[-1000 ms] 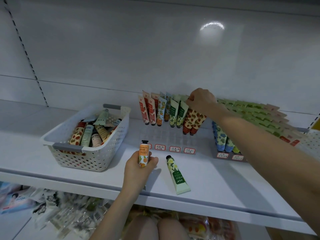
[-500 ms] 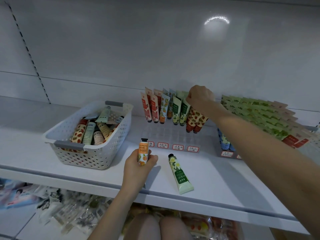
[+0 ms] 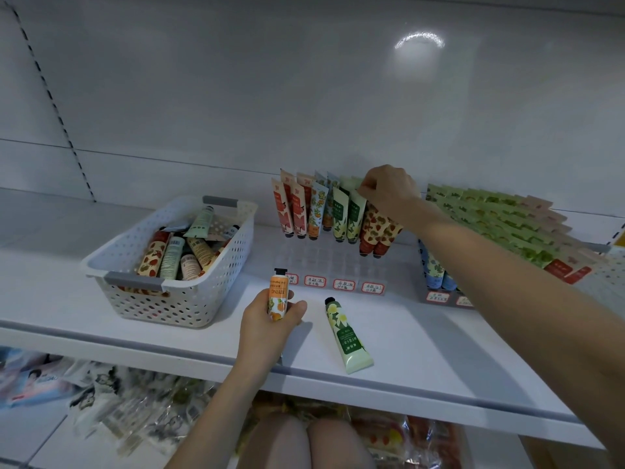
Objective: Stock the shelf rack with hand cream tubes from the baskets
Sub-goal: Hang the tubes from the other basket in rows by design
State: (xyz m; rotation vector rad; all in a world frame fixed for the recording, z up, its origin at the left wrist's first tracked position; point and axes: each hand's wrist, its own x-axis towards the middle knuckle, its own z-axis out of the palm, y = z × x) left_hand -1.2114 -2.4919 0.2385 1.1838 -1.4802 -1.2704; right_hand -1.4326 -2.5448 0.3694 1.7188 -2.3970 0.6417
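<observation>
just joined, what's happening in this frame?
A person is stocking a clear shelf rack with hand cream tubes. The right hand is at the back of the rack, pinching the tops of the standing tubes by the strawberry-print ones. The left hand holds an orange tube upright, cap up, in front of the rack. A green lemon-print tube lies loose on the shelf, and the white basket at left still holds several tubes.

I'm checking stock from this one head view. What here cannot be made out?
- Price labels: handwriting too small to read.
- Strawberry tubes: tops hidden by the right hand.
- Basket: lower tubes buried under others.
- Blue tubes: partly behind the right forearm.
</observation>
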